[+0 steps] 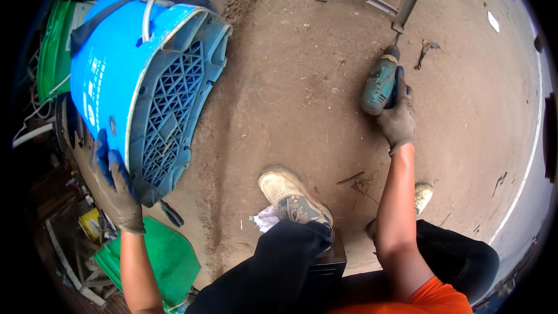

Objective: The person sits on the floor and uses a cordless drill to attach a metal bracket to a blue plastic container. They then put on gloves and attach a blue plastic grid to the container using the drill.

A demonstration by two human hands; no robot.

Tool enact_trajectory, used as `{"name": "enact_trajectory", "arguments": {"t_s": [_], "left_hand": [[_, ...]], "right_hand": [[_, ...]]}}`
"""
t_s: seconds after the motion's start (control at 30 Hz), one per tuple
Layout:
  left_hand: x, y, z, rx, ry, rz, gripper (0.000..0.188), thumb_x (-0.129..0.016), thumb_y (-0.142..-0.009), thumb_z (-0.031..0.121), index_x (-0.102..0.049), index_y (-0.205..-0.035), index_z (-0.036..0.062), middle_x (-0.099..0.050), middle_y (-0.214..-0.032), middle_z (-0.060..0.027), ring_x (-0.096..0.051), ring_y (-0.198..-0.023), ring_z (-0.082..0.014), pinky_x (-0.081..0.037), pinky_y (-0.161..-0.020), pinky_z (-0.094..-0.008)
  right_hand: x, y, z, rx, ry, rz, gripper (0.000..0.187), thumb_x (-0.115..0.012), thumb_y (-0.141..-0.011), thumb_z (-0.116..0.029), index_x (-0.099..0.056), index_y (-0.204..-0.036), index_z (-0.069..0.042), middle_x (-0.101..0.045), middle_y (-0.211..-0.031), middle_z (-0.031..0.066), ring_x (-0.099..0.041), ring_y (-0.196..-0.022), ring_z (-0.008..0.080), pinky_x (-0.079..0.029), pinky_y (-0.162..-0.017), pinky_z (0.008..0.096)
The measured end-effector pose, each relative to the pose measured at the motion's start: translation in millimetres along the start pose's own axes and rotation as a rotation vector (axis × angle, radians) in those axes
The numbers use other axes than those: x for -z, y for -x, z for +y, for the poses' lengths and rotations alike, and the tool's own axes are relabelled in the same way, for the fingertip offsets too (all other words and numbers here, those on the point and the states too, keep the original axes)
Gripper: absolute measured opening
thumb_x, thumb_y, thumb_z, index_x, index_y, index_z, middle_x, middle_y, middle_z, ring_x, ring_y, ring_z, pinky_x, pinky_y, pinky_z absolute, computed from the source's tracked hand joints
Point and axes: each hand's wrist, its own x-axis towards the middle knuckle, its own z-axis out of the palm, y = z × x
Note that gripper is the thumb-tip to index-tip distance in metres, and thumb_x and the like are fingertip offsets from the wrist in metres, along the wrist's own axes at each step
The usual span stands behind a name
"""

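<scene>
A blue plastic barrel-shaped body (107, 58) lies on its side at the left, its grey-blue lattice underside (174, 110) turned toward the middle. A dark strap crosses it, and a pale tube runs from its upper rim. My left hand (119, 192), in a grey-and-blue work glove, rests with fingers stretched along its lower side. Further right, my gloved right hand (398, 117) is wrapped round a teal cordless drill (378, 85). The drill points away from me, its bit close to the foot of a metal-legged stand (398, 26). My right hand hides the drill's handle.
Green plastic pieces (157, 256) lie by my left forearm, with a dark-handled tool (172, 214) nearby. Hoses, a green tub (55, 49) and clutter fill the left edge. Crumpled paper (267, 219) lies by my left shoe (293, 192). Scraps dot the dirt floor (290, 93).
</scene>
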Motion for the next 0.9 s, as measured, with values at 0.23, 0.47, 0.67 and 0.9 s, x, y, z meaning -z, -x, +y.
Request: {"name": "enact_trajectory", "arguments": {"t_s": [0.23, 0.47, 0.67, 0.9], "left_hand": [[-15, 6, -11, 0.081, 0.302, 0.126, 0.041, -0.052, -0.104, 0.025, -0.051, -0.134, -0.0039, -0.051, -0.141, -0.0146, -0.048, -0.130, -0.0254, -0.031, -0.114, -0.0384], [88, 9, -27, 0.311, 0.194, -0.353, 0.041, -0.065, -0.093, 0.018, -0.057, -0.131, 0.0053, -0.047, -0.145, -0.0155, -0.044, -0.135, -0.0302, -0.036, -0.110, -0.0426], [279, 92, -87, 0.658, -0.879, -0.368, 0.061, -0.068, -0.089, 0.038, -0.051, -0.143, 0.0150, -0.038, -0.154, -0.0186, -0.032, -0.143, -0.0404, -0.022, -0.118, -0.0528], [322, 146, -153, 1.157, -0.153, 0.044, 0.074, -0.067, -0.090, 0.031, -0.034, -0.154, 0.0165, -0.041, -0.151, -0.0223, -0.036, -0.141, -0.0412, -0.032, -0.115, -0.0435]], "right_hand": [[-7, -1, -19, -0.085, 0.255, -0.217, 0.086, -0.073, -0.077, -0.017, -0.035, -0.153, -0.005, -0.055, -0.132, 0.0213, -0.059, -0.119, 0.0362, -0.048, -0.102, 0.0409], [98, 30, -139, -0.130, -0.094, -0.737, 0.055, -0.068, -0.086, -0.022, -0.056, -0.134, 0.000, -0.069, -0.093, 0.0089, -0.066, -0.075, 0.0150, -0.055, -0.067, 0.0306], [191, 51, -183, 0.054, 0.274, -0.918, 0.049, -0.065, -0.088, -0.019, -0.058, -0.132, 0.002, -0.071, -0.093, 0.0123, -0.067, -0.064, 0.0164, -0.055, -0.060, 0.0318], [217, 98, -260, 0.139, 0.698, -1.171, 0.051, -0.067, -0.089, -0.023, -0.057, -0.133, 0.002, -0.070, -0.109, 0.0209, -0.071, -0.065, 0.0221, -0.057, -0.067, 0.0342]]}}
